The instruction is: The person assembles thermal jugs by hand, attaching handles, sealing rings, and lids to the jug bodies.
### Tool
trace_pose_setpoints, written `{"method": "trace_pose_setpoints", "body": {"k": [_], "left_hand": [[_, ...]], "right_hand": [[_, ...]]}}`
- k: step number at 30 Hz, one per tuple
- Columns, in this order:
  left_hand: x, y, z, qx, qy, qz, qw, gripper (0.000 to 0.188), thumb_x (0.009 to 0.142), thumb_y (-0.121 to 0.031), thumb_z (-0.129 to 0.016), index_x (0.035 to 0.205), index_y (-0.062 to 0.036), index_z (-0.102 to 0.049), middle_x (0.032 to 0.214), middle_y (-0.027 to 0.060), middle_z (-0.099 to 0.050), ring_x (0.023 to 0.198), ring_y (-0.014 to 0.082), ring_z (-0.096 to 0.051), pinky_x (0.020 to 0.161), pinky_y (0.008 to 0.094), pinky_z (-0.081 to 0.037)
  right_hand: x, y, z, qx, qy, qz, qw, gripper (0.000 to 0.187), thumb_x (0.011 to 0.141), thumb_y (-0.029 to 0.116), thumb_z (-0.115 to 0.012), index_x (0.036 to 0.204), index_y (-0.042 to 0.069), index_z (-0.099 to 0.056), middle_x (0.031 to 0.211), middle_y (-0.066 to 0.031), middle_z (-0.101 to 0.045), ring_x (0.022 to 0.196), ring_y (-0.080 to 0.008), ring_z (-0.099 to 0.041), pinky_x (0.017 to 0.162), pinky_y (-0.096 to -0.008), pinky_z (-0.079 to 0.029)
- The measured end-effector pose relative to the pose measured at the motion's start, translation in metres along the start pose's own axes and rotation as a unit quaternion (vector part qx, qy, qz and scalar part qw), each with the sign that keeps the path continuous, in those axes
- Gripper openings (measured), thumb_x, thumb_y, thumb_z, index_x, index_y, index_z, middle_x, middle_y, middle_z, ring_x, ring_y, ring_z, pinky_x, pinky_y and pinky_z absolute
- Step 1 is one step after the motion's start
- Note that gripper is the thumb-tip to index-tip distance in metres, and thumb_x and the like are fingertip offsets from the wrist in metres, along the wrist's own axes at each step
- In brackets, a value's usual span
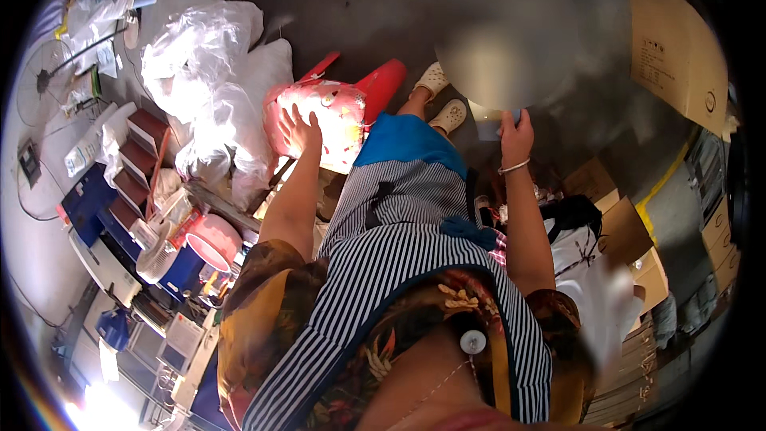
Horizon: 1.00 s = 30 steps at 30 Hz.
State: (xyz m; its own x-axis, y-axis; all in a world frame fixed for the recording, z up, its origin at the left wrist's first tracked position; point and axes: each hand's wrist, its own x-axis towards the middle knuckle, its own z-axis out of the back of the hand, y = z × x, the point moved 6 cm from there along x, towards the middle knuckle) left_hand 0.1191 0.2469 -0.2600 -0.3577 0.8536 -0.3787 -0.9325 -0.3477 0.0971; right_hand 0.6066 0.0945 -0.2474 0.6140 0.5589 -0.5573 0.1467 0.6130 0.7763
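My left hand [300, 134] is open with its fingers spread. It is over or against a pink patterned cushion [339, 121] on a red plastic chair [383, 84]; whether it touches I cannot tell. On the other side, my right hand [517, 140] is raised with the fingers curled and the thumb up. A small pale, bluish patch shows beside its fingertips, too blurred to name. I wear a striped apron [407, 227], and cream clogs [448, 115] are on my feet.
Large translucent plastic bags [209, 56] stand left of the chair. A pink basin [213, 241] sits on cluttered furniture at the left. Far right stands a big cardboard box [678, 60]. White bags [594, 291] and an open carton [626, 231] lie to my right. A blurred smudge covers part of the floor.
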Motion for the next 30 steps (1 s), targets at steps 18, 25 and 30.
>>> {"method": "trace_pose_setpoints", "body": {"k": [18,25,30], "left_hand": [[0.08,-0.017,-0.035,0.022,0.093,-0.087,0.992,0.054,0.087,-0.033,-0.062,0.13,-0.0013,-0.056,0.13,0.0213,-0.057,0.119,0.0362,-0.056,0.097,0.0473,-0.046],[0.021,-0.088,-0.063,0.126,0.003,-0.486,0.865,0.032,0.092,-0.028,-0.055,0.111,-0.0067,-0.068,0.117,0.012,-0.064,0.114,0.0327,-0.056,0.099,0.046,-0.042],[0.027,-0.079,-0.087,0.222,-0.081,-0.444,0.864,0.026,0.092,-0.03,-0.052,0.101,-0.0139,-0.071,0.111,0.0079,-0.066,0.106,0.0323,-0.057,0.095,0.0472,-0.042]], "right_hand": [[-0.076,-0.015,0.035,-0.065,-0.101,-0.099,0.988,0.034,0.093,0.03,-0.06,0.103,-0.002,-0.057,0.087,-0.0235,-0.068,0.085,-0.0393,-0.066,0.07,-0.0459,-0.051],[0.025,-0.128,0.06,-0.247,-0.26,-0.079,0.93,0.031,0.098,0.03,-0.052,0.105,0.0,-0.05,0.074,-0.0239,-0.065,0.068,-0.045,-0.063,0.063,-0.053,-0.049],[0.032,-0.247,0.073,-0.238,-0.296,-0.06,0.923,0.039,0.097,0.034,-0.054,0.118,0.002,-0.047,0.074,-0.0247,-0.065,0.071,-0.0454,-0.064,0.063,-0.0543,-0.049]]}}
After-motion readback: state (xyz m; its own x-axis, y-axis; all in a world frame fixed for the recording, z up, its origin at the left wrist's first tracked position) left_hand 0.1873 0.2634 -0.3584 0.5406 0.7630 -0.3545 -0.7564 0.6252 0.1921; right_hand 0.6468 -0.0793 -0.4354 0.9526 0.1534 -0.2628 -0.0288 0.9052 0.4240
